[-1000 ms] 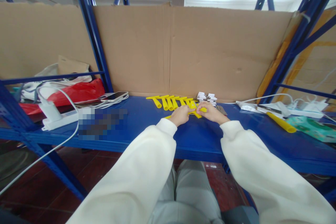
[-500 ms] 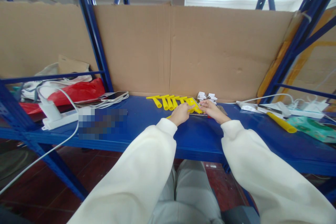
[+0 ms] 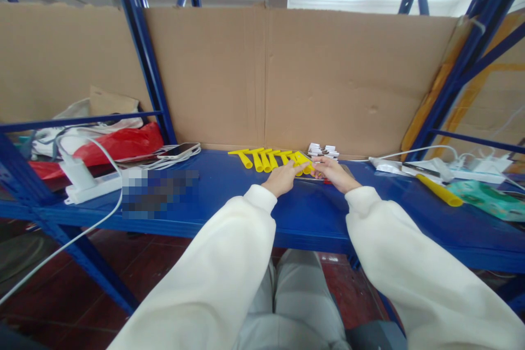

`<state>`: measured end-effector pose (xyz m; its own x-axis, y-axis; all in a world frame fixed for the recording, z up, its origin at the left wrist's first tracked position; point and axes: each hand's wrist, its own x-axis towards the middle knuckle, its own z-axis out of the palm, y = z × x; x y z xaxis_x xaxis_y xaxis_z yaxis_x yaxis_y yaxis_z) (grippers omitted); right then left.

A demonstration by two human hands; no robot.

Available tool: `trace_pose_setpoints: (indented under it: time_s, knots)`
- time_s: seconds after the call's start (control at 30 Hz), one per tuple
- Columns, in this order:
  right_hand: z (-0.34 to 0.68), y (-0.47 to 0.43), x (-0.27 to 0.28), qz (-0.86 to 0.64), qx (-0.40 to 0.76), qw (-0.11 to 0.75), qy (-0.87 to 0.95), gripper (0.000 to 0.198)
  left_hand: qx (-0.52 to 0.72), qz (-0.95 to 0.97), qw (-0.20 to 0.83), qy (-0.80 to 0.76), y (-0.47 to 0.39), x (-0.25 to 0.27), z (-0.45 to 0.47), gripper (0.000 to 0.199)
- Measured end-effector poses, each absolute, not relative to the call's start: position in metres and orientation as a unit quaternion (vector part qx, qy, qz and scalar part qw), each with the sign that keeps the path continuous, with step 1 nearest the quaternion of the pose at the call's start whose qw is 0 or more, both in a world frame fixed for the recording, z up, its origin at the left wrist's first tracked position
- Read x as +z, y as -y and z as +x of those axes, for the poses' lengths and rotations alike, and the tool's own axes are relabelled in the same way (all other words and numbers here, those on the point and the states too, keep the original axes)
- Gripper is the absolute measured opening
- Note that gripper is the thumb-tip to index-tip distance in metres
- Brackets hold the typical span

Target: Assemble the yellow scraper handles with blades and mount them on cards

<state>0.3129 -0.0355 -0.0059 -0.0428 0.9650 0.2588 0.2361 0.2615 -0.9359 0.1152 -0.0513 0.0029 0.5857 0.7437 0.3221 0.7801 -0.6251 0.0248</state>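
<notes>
Several yellow T-shaped plastic tools (image 3: pixel 262 161) lie in a row towards the back of the blue shelf. My left hand (image 3: pixel 282 178) is closed at the right end of the row, its index finger stretched across a yellow tool (image 3: pixel 304 161). My right hand (image 3: pixel 334 174) faces it, with fingertips bent together beside the same tool; what they pinch is too small to make out. A thin rod with a red part (image 3: pixel 327 181) lies under the right fingers. Small white pieces with dark marks (image 3: pixel 323 150) are stacked just behind my right hand.
A cardboard sheet (image 3: pixel 328 82) backs the shelf. On the left are a white power strip (image 3: pixel 96 186), a phone (image 3: pixel 183 150) and a red bag (image 3: pixel 127 145). To the right lie another yellow tool (image 3: pixel 441 191), a green packet (image 3: pixel 488 199) and white cables.
The yellow handle end that stuck out left of my left hand no longer shows. My left fingers have straightened slightly, and my right hand has shifted a little left over the yellow tool.
</notes>
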Motion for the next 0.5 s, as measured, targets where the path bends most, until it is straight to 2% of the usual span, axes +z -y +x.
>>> trace_pose_setpoints:
  time_s: [0.17, 0.3, 0.4, 0.5]
  knots:
    - [0.326, 0.028, -0.003, -0.485, 0.323, 0.517, 0.628, 0.035, -0.192, -0.882, 0.017, 0.430, 0.051, 0.005, 0.116, 0.069]
    - [0.354, 0.022, 0.002, -0.597, 0.139, 0.526, 0.590, 0.028, -0.322, -0.849, -0.087, 0.411, 0.041, 0.005, 0.118, 0.066]
    - [0.373, 0.025, 0.005, -0.729, 0.000, 0.416, 0.543, 0.021, -0.423, -0.781, -0.243, 0.389, 0.035, 0.003, 0.122, 0.069]
    - [0.383, 0.031, 0.007, -0.802, -0.032, 0.313, 0.507, 0.022, -0.453, -0.690, -0.419, 0.379, 0.036, 0.003, 0.126, 0.075]
